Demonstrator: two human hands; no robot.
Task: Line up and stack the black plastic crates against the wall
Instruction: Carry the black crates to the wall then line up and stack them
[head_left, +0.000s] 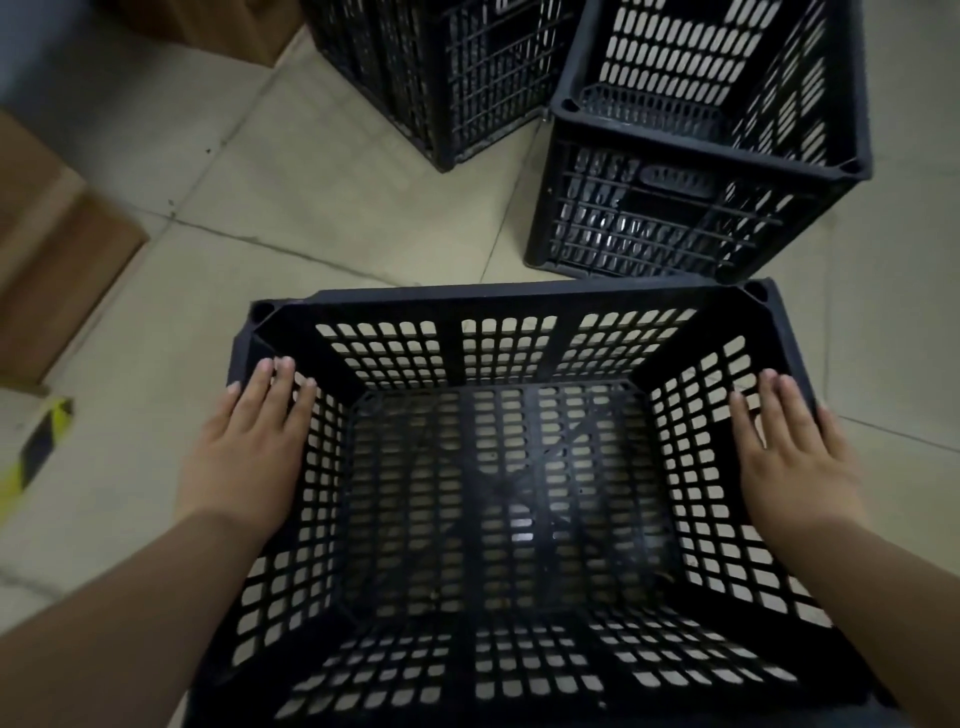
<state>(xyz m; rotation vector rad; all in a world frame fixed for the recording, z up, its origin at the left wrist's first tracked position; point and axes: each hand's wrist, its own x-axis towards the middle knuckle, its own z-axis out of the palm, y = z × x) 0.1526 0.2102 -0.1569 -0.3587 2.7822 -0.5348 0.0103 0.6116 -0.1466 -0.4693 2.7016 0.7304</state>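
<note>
Resting flat along the left rim, the left hand (249, 447) lies with fingers straight and unclenched, palm pressed on the plastic rather than hooked under it, so a lift from this hold could slip, in my judgement, because nothing is wrapped around an edge. Further left, brown cardboard boxes (57, 249) sit on the pale tiled floor (322, 208) above a strip of yellow-and-black tape (39, 441); swinging the load that way could knock them. Between the hands sits the near crate (498, 306), a black moulded tub with thick smooth rims, round corner sockets and walls and floor pierced by rows of rounded slots through which the tiles show. It looks rigid but light, and the slotted walls could catch a fingertip if it tips. Beyond it stand two more: the back crate (441, 88), finer meshed, and the right crate (675, 208), with an oval handle slot in its near wall, almost touching the near one's far right corner. Pushing forward carelessly could jam that corner against it and skew the line. No wall is in view, so alignment cannot be judged. On the right rim the right hand (795, 457) lies likewise flat and slack, gripping nothing.
</note>
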